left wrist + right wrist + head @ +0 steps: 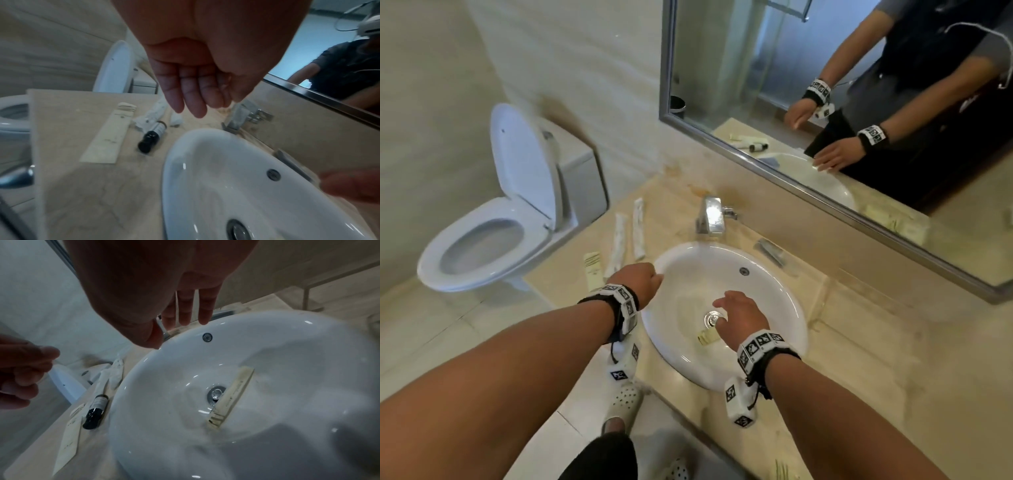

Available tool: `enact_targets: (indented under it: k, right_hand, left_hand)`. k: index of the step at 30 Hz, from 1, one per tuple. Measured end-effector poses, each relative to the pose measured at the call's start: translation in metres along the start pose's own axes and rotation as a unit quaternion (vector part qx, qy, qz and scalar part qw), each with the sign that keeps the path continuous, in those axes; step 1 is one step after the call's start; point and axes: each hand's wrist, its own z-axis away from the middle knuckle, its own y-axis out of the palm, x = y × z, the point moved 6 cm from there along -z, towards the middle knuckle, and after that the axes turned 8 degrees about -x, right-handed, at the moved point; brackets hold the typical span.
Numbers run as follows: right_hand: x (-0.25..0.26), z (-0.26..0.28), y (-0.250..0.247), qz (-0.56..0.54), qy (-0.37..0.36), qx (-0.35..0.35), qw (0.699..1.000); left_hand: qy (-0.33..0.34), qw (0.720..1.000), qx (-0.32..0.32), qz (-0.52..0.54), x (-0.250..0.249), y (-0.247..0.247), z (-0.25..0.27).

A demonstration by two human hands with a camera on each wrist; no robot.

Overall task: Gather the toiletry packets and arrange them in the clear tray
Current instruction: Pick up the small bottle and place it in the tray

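A cream packet (pixel 704 337) (pixel 230 399) lies inside the white sink (pixel 774 284), beside the drain. My right hand (pixel 738 315) hovers over it with fingers (pixel 186 309) spread straight, holding nothing. My left hand (pixel 647 279) hangs at the sink's left rim, its fingers (pixel 191 97) relaxed and empty. On the counter to its left lie two long white packets (pixel 619 243) (pixel 638 228), a cream packet (pixel 592 270) (pixel 111 136) and a small black bottle (pixel 152 138) (pixel 95 412). A faint clear edge (pixel 829 286) right of the sink may be the tray; I cannot tell.
The faucet (pixel 711 214) stands behind the sink, with a grey flat item (pixel 770 251) to its right. A mirror (pixel 825 102) covers the wall. An open toilet (pixel 493 240) is at the left. Another striped packet (pixel 782 472) lies at the counter's near edge.
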Motion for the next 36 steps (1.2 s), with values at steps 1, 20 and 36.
enact_targets:
  k: [1,20,36]
  right_hand:
    - [0.005,-0.005,0.004,0.001,-0.001,0.006,1.000]
    - [0.055,-0.074,0.067,-0.027,0.030,0.064,0.997]
    - [0.043,-0.098,0.048,-0.037,0.091,0.050,0.994]
  left_hand:
    - [-0.013,1.000,0.005,0.002,0.011,-0.001,-0.006]
    - [0.018,0.988,0.110,-0.102,0.075,0.063,-0.075]
    - [0.142,0.978,0.151,-0.024,0.010,0.053,-0.103]
